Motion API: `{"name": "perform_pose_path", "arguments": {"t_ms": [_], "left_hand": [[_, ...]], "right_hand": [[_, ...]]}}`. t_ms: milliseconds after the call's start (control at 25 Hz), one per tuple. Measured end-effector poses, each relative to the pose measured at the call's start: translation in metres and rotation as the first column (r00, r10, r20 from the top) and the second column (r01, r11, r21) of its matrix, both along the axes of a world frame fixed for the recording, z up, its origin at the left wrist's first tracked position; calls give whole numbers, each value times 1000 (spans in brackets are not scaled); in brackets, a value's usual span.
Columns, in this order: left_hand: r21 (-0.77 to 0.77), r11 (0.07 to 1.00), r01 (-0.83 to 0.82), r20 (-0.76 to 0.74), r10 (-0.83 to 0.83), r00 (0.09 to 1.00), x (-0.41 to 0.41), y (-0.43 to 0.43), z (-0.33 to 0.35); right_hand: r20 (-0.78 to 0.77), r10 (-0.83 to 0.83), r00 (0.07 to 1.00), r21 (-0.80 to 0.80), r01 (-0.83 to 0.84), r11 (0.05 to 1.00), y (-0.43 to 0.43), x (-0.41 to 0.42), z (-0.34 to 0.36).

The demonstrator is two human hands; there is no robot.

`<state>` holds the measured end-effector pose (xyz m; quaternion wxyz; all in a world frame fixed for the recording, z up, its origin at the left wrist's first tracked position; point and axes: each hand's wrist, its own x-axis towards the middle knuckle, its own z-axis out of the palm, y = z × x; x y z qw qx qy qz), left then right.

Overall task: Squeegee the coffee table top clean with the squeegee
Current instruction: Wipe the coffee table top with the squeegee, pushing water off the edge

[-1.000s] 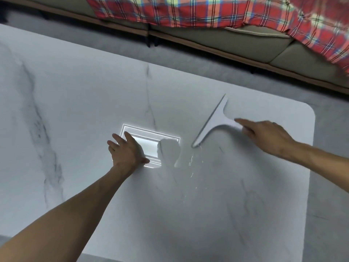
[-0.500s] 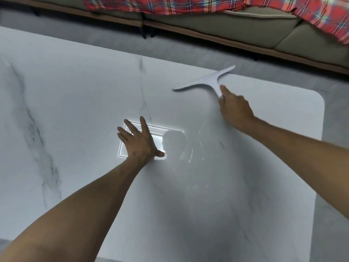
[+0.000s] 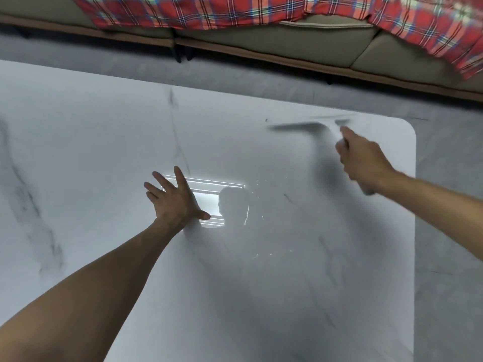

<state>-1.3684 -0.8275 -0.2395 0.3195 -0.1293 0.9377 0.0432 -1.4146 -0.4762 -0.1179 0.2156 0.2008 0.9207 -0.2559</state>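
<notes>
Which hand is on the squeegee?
The right hand: it grips the blurred squeegee near the far right corner. The left hand lies flat on the table top, fingers spread.

There is one white rectangular coffee table top (image 3: 78, 152) of marble-like stone with grey veins. There is one white T-shaped squeegee (image 3: 308, 125), which looks blurred. Two bare hands are in view: one left hand (image 3: 175, 199) and one right hand (image 3: 363, 158). One bright rectangular reflection of light (image 3: 206, 189) shows on the top. Behind the table there is one olive-green sofa (image 3: 287, 40), of which three seat cushions (image 3: 405, 58) can be counted, and one red checked blanket (image 3: 209, 11) lies over it.
</notes>
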Motion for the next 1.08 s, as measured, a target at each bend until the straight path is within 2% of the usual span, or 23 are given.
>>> {"name": "perform_pose_path", "arguments": {"t_ms": [120, 240, 360, 560, 680, 800, 960, 1080], "left_hand": [[-49, 993, 106, -103, -111, 988, 10, 10, 6], [-42, 968, 245, -175, -249, 953, 26, 26, 6], [-30, 960, 277, -137, -278, 951, 39, 43, 4], [-41, 964, 264, -31, -265, 964, 46, 54, -5], [-69, 956, 285, -1, -286, 958, 44, 53, -5], [-28, 962, 273, 13, -273, 962, 42, 52, -3], [2, 961, 277, 37, -277, 960, 42, 44, 0], [105, 963, 247, -17, -247, 969, 45, 30, 7]], "right_hand": [[16, -168, 986, -2, 168, 986, -1, -39, -15], [80, -91, 993, 34, 89, 996, -10, -18, -26], [101, 49, 994, 44, -54, 998, -16, 39, -21], [301, 17, 954, -35, -7, 999, -15, 122, 3], [193, 1, 981, -45, 8, 999, -15, 92, 10], [41, -95, 995, -34, 96, 995, -25, 15, -2], [55, -200, 978, -68, 204, 977, -78, -58, -32], [25, -47, 999, -50, 48, 998, -133, -61, -53]]}}
